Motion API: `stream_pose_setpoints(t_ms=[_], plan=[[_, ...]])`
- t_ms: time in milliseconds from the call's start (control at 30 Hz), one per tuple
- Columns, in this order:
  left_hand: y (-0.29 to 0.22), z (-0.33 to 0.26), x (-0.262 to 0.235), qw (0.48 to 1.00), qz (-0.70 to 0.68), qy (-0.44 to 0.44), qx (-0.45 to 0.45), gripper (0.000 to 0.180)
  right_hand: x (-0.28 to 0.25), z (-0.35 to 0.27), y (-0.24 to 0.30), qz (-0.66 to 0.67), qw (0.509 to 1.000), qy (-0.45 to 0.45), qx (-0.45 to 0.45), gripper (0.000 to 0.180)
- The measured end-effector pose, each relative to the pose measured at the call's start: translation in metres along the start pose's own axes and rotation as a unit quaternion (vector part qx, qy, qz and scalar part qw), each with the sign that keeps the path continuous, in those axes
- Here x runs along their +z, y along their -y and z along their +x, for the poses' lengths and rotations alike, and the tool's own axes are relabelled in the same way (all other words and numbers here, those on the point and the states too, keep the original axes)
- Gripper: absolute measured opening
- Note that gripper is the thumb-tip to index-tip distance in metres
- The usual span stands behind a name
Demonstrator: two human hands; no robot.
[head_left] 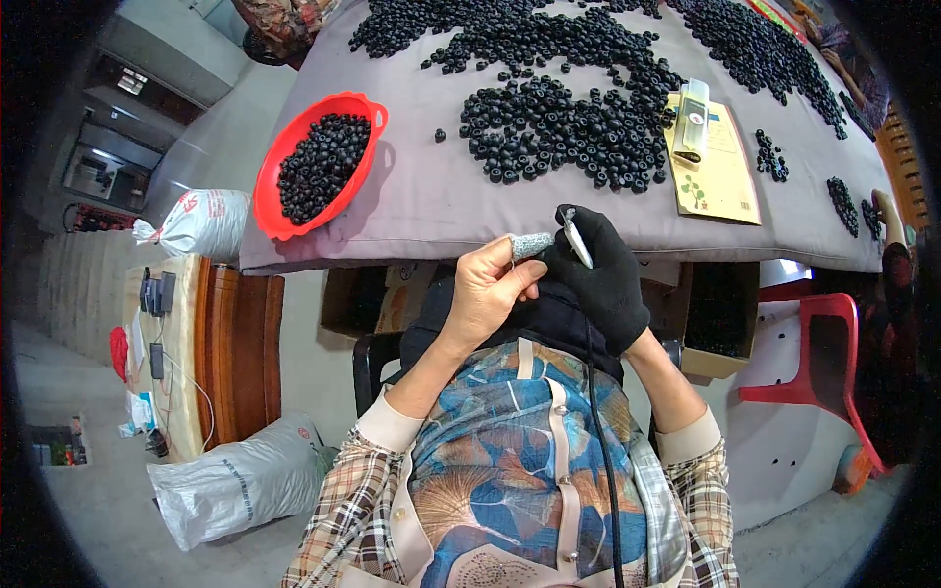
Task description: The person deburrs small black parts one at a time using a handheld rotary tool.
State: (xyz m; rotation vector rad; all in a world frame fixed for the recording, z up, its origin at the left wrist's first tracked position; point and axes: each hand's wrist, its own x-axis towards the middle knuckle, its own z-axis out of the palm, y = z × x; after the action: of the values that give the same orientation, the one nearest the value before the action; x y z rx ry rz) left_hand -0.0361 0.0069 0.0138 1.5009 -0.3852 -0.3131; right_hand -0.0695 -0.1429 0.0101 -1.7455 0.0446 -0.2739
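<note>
Left hand (487, 289) bare, fingers pinched shut on a small grey padded piece (530, 245), likely light, soft, best held by its sides | right hand (603, 279) in black glove grips a corded pen-like tool (576, 238), tip touching the piece | beyond: grey table (431, 196), black beads (569, 127), red basket (319, 167).

To your left, a white tied sack (201, 223) sits near the table edge; a grey-white sack (235, 482) lies on the floor; a yellow rectangular packet (718, 162) lies far right.

table (431, 196), grey cloth | black rings (559, 127) scattered | red basket (316, 167) of rings | yellow booklet (716, 167)
</note>
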Motion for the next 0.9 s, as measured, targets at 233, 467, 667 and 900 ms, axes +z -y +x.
stream_pose_setpoints(t_ms=[233, 467, 667, 900], plan=[[0.0, 0.001, 0.003, 1.0, 0.016, -0.013, 0.005, 0.011, -0.001, -0.003, 0.014, 0.027, 1.0, 0.01, 0.001, 0.045], [0.011, 0.007, -0.003, 0.995, -0.093, -0.029, -0.014, 0.018, -0.002, 0.0, 0.002, -0.013, 1.0, -0.008, 0.013, 0.041], [0.011, 0.007, -0.005, 0.98, -0.197, -0.024, -0.013, 0.019, -0.003, 0.004, -0.007, -0.031, 0.999, -0.001, 0.038, 0.036], [0.01, 0.007, -0.008, 0.974, -0.227, -0.013, -0.024, 0.018, -0.004, -0.001, 0.018, 0.151, 0.98, 0.091, 0.098, 0.023]])
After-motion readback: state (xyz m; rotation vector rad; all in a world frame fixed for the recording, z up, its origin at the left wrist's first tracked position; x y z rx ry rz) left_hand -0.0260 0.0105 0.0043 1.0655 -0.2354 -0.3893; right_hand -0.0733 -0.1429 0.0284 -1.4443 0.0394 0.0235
